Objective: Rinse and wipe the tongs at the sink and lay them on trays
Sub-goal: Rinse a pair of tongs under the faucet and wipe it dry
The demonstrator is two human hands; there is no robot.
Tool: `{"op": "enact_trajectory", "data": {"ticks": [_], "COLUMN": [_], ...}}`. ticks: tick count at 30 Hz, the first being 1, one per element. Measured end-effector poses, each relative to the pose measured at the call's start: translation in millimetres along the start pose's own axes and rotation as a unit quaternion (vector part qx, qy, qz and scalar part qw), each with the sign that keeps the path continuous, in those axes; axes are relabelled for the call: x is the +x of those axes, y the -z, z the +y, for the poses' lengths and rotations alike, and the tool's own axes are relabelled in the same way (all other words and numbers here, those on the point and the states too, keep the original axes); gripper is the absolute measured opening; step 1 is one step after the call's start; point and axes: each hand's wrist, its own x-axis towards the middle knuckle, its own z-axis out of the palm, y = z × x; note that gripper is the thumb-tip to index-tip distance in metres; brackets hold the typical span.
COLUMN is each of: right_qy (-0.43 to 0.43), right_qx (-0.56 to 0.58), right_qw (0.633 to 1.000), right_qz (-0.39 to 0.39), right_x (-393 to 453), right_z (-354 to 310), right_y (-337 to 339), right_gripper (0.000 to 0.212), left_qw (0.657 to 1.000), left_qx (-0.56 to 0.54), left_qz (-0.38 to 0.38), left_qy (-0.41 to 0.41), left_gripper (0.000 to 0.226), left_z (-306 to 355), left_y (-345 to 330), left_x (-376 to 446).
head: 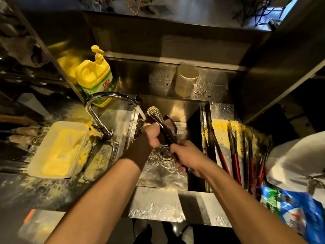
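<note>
Over the steel sink [175, 110] I hold one pair of metal tongs [159, 118], its scalloped head pointing up and away under the running water from the tap [105, 95]. My right hand [188, 155] grips the dark handle end. My left hand [152, 133] is closed around a dark cloth [171, 126] pressed against the tongs' middle. Several more tongs with red handles [235, 155] lie on the wet counter right of the sink.
A yellow pump bottle of dish soap [95, 78] stands behind the tap. A white tray with yellow cloth [59, 148] lies at left. A clear plastic cup [186, 78] sits on the back ledge. A blue packet [295, 212] and a white object [299, 155] are at right.
</note>
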Motion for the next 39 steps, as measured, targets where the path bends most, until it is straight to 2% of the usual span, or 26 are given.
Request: {"op": "enact_trajectory", "data": {"ticks": [3, 8, 11, 14, 18, 21, 23, 26, 28, 31, 32, 34, 37, 39], "right_qy": [-0.008, 0.01, 0.004, -0.003, -0.029, -0.044, -0.051, -0.062, -0.069, -0.052, -0.042, -0.037, -0.049, -0.055], "right_qx": [0.022, -0.007, -0.023, -0.034, -0.005, 0.038, 0.056, 0.095, 0.151, 0.099, 0.073, 0.058, 0.045, 0.014], "right_qw": [1.0, 1.0, 1.0, 0.999, 1.0, 0.998, 0.997, 0.993, 0.986, 0.994, 0.996, 0.998, 0.997, 0.998], "right_qz": [-0.013, 0.02, 0.007, 0.0, -0.011, 0.006, 0.028, 0.016, -0.014, -0.008, 0.002, 0.013, 0.03, 0.035], "right_x": [1, 12, 4, -9, -33, -42, -36, -24, -18, -11, -9, -3, 0, 1], "right_z": [5, -1, 4, 7, 12, 11, 7, -4, -7, -6, -7, -6, -4, -5], "right_y": [1, -1, -2, 13, 41, 63, 72, 66, 60, 51, 48, 42, 38, 36], "right_gripper": [0.007, 0.011, 0.013, 0.012, 0.01, 0.037, 0.044, 0.035, 0.035, 0.048, 0.044, 0.032, 0.025, 0.02], "left_qw": [1.0, 0.998, 0.999, 0.995, 0.989, 0.976, 0.986, 0.995, 0.997, 0.985, 0.983, 0.99, 0.981, 0.978], "left_qx": [-0.028, -0.026, -0.052, -0.079, -0.045, -0.094, -0.063, 0.038, 0.006, -0.136, -0.134, -0.093, -0.106, -0.123], "left_qz": [0.006, -0.046, 0.012, 0.05, 0.123, 0.188, 0.15, 0.069, -0.005, -0.083, -0.098, -0.075, -0.13, -0.142], "left_qy": [0.001, 0.023, -0.008, -0.025, -0.06, -0.06, -0.048, -0.059, -0.074, -0.068, -0.078, -0.074, -0.094, -0.09], "left_gripper": [0.031, 0.031, 0.026, 0.041, 0.044, 0.044, 0.042, 0.021, 0.011, 0.022, 0.019, 0.02, 0.022, 0.022], "left_z": [1, -8, 3, -2, -2, 11, 5, -16, -18, -13, -12, -12, -7, -3], "left_y": [-1, -11, -6, -12, -1, 19, 21, 28, 30, 26, 24, 27, 34, 31], "left_x": [5, -2, 7, 11, 17, 25, 10, -15, -24, -23, -21, -23, -29, -28]}}
